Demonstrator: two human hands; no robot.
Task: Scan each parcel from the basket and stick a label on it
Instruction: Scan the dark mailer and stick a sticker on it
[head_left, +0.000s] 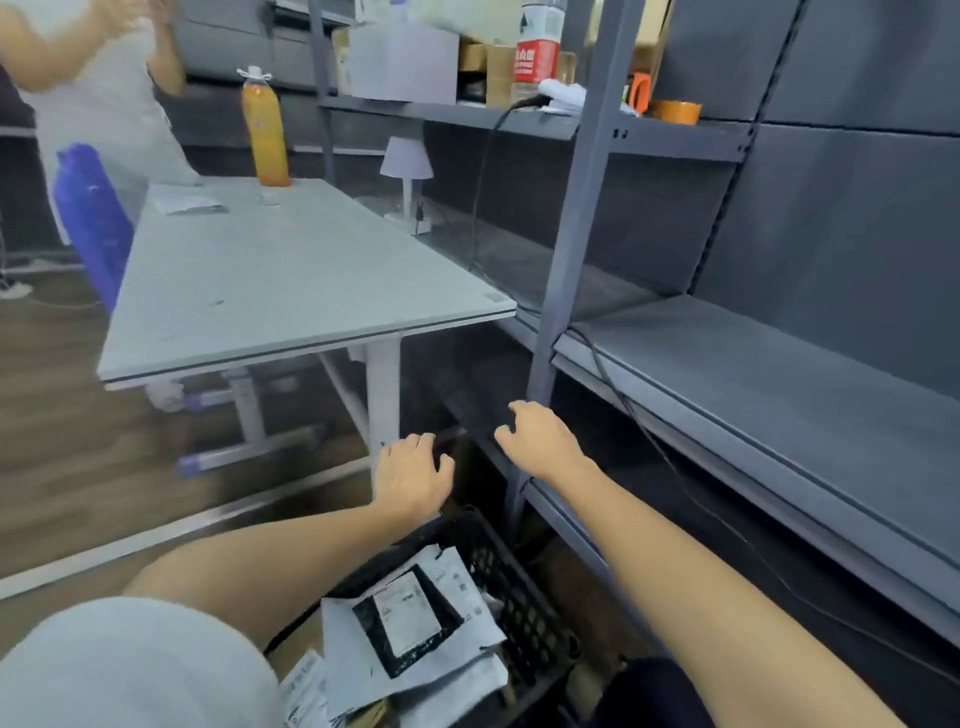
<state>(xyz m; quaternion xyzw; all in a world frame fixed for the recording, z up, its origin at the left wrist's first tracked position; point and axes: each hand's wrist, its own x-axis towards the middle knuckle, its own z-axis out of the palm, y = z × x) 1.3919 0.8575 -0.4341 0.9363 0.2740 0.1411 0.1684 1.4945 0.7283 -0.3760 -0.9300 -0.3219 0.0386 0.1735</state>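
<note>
A black plastic basket (511, 577) stands on the floor at the bottom centre, between my knees. Several parcels lie in it: a black mailer with a white label (408, 618) on top of white and grey mailers (457, 670). My left hand (413, 475) hovers above the basket's far end, fingers loosely curled, holding nothing. My right hand (540, 439) is a little higher and to the right, close to the shelf post, fingers also relaxed and empty. Both forearms reach forward over the basket.
A white table (291, 280) stands ahead on the left with an orange drink bottle (265, 130) and a paper sheet (184, 200). Grey metal shelving (727, 364) runs along the right, with a cable hanging down it. Another person (93, 78) stands at the far left beside a blue chair (93, 218).
</note>
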